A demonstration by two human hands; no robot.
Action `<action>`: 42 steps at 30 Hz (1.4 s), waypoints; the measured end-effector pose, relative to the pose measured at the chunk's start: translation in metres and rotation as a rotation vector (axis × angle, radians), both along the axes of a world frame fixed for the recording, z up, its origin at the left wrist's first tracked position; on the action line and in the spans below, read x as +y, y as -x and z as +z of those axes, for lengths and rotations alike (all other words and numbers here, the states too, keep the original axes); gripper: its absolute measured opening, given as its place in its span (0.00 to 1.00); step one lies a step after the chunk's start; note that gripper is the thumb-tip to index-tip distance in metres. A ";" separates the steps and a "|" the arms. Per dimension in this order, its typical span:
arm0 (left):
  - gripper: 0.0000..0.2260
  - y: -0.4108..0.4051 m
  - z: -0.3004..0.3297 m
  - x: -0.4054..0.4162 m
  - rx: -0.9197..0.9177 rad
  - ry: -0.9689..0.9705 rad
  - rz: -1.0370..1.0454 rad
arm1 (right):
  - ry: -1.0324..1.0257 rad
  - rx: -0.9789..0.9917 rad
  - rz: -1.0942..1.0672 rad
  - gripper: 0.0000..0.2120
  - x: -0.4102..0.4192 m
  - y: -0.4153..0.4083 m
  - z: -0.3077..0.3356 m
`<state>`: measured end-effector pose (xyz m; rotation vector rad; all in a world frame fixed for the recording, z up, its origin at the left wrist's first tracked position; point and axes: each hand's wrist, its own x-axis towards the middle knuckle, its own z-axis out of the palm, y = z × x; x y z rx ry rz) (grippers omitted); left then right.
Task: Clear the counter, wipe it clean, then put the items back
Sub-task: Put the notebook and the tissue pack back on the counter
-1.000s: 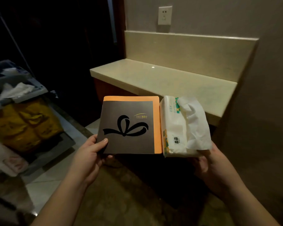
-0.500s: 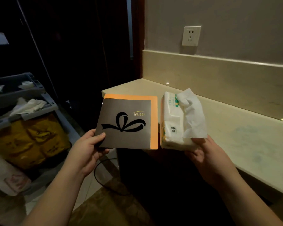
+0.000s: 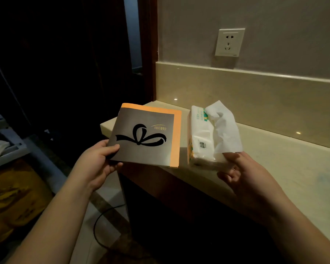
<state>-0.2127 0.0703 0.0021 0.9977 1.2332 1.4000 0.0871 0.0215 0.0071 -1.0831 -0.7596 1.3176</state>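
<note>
A: Two items in hand. Left hand (image 3: pixel 95 164) pinches the booklet (image 3: pixel 144 136); right hand (image 3: pixel 246 180), fingers curled, holds the tissue pack (image 3: pixel 202 138).

B: Change?

A: Both have come over the counter's (image 3: pixel 274 159) left front corner. Counter bare; put-back stage, likely.

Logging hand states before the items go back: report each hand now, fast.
Left hand: grip pinches the grey-and-orange square paper booklet.
Right hand: holds the white soft-pack plastic tissue packet from below.

dim, murky, wide-angle edge distortion
</note>
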 end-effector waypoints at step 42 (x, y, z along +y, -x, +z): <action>0.38 0.016 -0.003 0.370 1.473 -0.033 -0.588 | 0.189 -1.200 -0.175 0.41 0.260 0.056 -0.008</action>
